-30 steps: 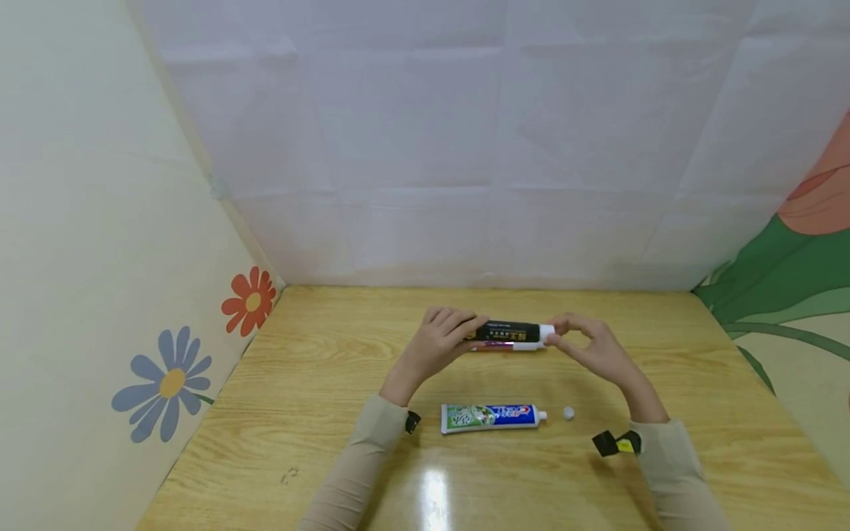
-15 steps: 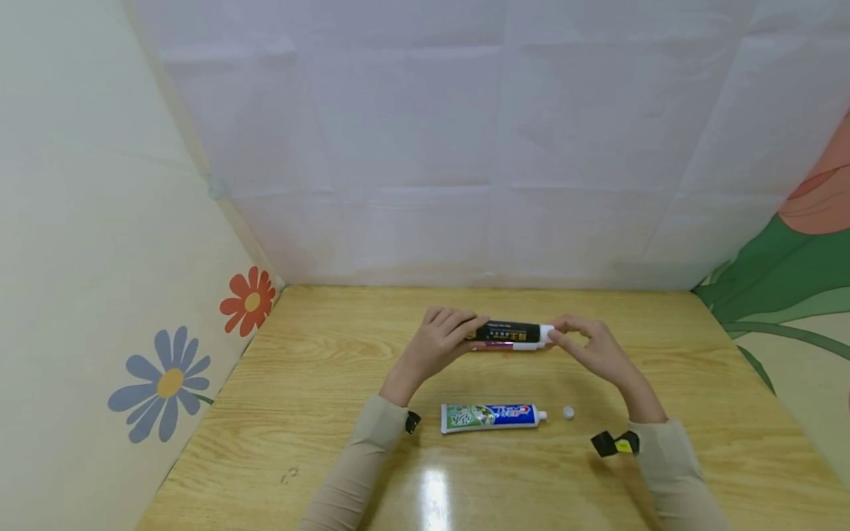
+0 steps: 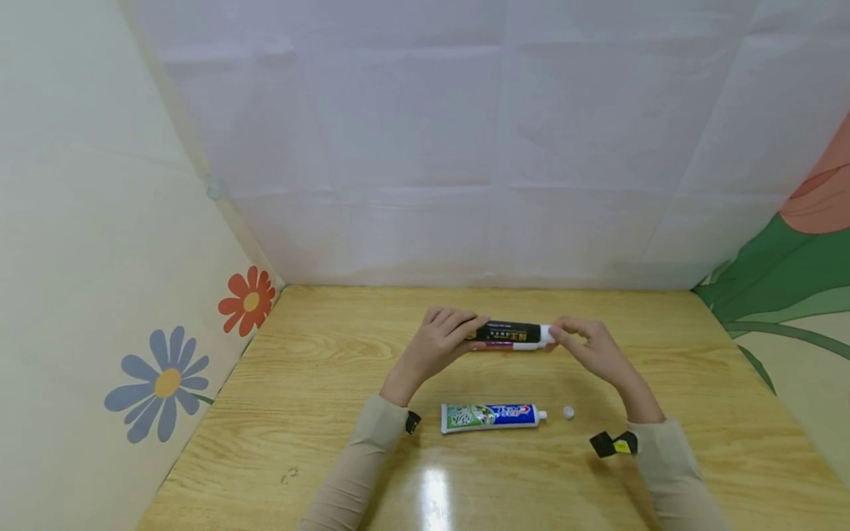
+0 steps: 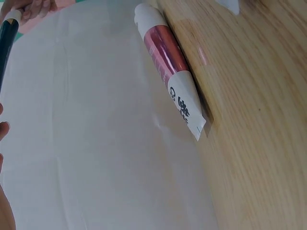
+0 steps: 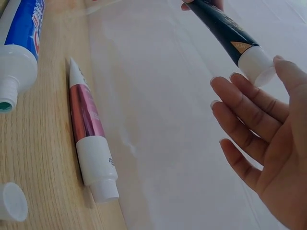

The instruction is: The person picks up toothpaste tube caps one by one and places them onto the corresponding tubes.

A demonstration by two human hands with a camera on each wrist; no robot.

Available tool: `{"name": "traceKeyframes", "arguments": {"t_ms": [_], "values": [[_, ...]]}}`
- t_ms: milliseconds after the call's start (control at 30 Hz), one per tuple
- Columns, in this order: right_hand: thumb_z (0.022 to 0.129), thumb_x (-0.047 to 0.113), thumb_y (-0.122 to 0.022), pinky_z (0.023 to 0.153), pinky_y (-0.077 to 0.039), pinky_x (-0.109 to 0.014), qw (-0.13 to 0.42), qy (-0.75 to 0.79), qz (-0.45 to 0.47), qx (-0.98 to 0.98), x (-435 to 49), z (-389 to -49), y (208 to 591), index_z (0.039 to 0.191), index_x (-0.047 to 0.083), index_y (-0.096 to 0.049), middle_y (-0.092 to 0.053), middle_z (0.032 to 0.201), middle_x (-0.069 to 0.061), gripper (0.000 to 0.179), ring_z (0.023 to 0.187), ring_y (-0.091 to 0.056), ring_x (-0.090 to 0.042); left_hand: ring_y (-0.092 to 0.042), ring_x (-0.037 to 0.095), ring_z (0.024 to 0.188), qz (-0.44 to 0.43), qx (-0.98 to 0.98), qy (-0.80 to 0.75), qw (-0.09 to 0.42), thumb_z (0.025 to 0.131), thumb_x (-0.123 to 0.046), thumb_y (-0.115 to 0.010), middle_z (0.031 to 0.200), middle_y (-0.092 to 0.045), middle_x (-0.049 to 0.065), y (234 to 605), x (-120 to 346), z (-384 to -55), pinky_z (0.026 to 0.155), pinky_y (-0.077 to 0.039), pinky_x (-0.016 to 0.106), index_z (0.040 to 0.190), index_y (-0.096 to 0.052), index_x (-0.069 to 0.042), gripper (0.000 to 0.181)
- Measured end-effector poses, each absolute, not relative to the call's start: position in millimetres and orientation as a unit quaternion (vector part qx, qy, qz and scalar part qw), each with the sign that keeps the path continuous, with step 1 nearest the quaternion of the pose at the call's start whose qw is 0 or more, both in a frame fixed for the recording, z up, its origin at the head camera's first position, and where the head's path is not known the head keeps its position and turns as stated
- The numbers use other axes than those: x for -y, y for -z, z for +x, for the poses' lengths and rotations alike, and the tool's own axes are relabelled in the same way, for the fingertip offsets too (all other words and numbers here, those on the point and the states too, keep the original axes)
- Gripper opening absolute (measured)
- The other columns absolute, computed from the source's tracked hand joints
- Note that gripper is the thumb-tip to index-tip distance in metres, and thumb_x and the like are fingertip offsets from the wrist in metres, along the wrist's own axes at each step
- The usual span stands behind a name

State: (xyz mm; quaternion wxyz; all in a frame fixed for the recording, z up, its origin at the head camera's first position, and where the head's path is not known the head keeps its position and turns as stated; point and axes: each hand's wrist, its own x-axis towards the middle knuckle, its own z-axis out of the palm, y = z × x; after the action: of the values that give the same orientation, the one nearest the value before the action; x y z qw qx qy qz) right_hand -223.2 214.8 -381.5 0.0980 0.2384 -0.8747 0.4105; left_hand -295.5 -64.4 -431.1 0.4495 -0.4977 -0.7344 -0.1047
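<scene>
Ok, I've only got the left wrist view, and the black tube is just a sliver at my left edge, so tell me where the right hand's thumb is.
Observer: The right wrist view shows the thumb of the right hand against the white cap of the black tube.
Operator: Besides the pink tube, is another tube lying on the table?
Observer: Yes, the head view shows a blue and green tube lying nearer that camera.
Operator: Is its nozzle covered?
Observer: No, it is bare, and a loose cap lies just beyond it, apart.
</scene>
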Motion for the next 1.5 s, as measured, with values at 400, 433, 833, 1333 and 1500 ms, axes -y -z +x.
{"name": "traceKeyframes", "arguments": {"t_ms": [400,433,833,1333,1500], "values": [[0.098,0.006,-0.043,0.082,-0.044,-0.053,0.104,-0.406,0.252,0.872,-215,-229,388,0.078,0.003,-0.065,-0.069,0.075,-0.008,0.030,0.083,-0.062,-0.013,-0.053,0.014,0.094,-0.499,0.732,0.115,0.450,0.086,-0.038,-0.062,0.107,-0.061,-0.002,430,65,-295,0.079,-0.040,0.029,0.123,-0.059,-0.016,0.043],[0.098,0.006,-0.043,0.082,-0.044,-0.053,0.104,-0.408,0.252,0.871,-217,-231,391,0.079,0.003,-0.066,-0.069,0.076,-0.007,0.030,0.083,-0.062,-0.013,-0.053,0.014,0.094,-0.499,0.732,0.116,0.450,0.086,-0.038,-0.061,0.107,-0.061,-0.002,430,65,-295,0.079,-0.040,0.029,0.124,-0.059,-0.016,0.044],[0.095,0.016,-0.053,0.083,-0.045,-0.053,0.108,-0.419,0.242,0.869,-229,-246,414,0.117,0.010,-0.061,-0.067,0.099,-0.006,0.024,0.092,-0.061,-0.024,-0.053,0.014,0.094,-0.501,0.732,0.121,0.446,0.085,-0.037,-0.064,0.108,-0.061,-0.001,430,66,-296,0.079,-0.040,0.029,0.124,-0.059,-0.015,0.044],[0.078,0.002,-0.072,0.087,-0.043,-0.054,0.133,-0.419,0.261,0.859,-214,-229,388,0.121,0.001,-0.055,-0.064,0.107,-0.011,0.046,0.090,-0.058,-0.009,-0.052,0.014,0.094,-0.495,0.744,0.108,0.436,0.080,-0.032,-0.070,0.109,-0.059,0.000,431,69,-298,0.078,-0.039,0.029,0.126,-0.057,-0.015,0.050],[0.079,0.000,-0.070,0.087,-0.044,-0.054,0.154,-0.414,0.272,0.855,-221,-237,400,0.119,0.003,-0.055,-0.063,0.107,-0.010,0.043,0.089,-0.059,-0.009,-0.052,0.014,0.093,-0.495,0.744,0.109,0.435,0.080,-0.032,-0.070,0.109,-0.059,0.000,430,69,-298,0.078,-0.038,0.029,0.125,-0.057,-0.015,0.050]]}}
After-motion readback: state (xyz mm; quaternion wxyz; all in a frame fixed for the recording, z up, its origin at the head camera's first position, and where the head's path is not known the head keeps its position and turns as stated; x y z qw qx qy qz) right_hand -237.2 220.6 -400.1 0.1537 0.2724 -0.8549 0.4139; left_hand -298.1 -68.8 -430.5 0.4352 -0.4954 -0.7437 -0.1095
